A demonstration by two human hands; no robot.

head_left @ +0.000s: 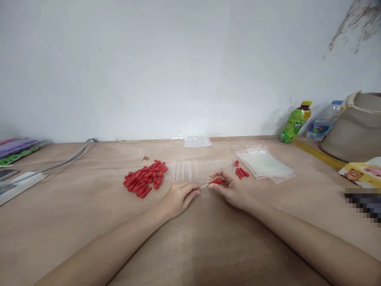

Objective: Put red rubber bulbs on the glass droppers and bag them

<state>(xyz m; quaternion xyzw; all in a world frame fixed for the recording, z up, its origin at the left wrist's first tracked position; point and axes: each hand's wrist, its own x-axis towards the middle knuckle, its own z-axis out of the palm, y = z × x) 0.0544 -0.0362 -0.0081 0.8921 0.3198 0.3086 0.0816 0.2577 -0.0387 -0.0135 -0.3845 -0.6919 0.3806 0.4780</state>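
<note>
My left hand (180, 198) pinches the thin end of a clear glass dropper tube (204, 186). At the tube's other end is a red rubber bulb (215, 181), held between the fingers and thumb of my right hand (230, 188). Bulb and tube meet in one line; how far the tube goes in, I cannot tell. Behind my hands lies a row of clear glass tubes (187, 171), side by side. A pile of red rubber bulbs (145, 176) sits left of the row. Just beyond my right hand are a few red-bulbed droppers (244, 172), partly hidden by that hand.
Clear plastic zip bags (268, 165) lie to the right, another bag (197, 142) by the wall. A green bottle (296, 123), a clear water bottle (324, 121) and a beige bin (354, 127) stand at the back right. A grey cable (71, 158) crosses the left side.
</note>
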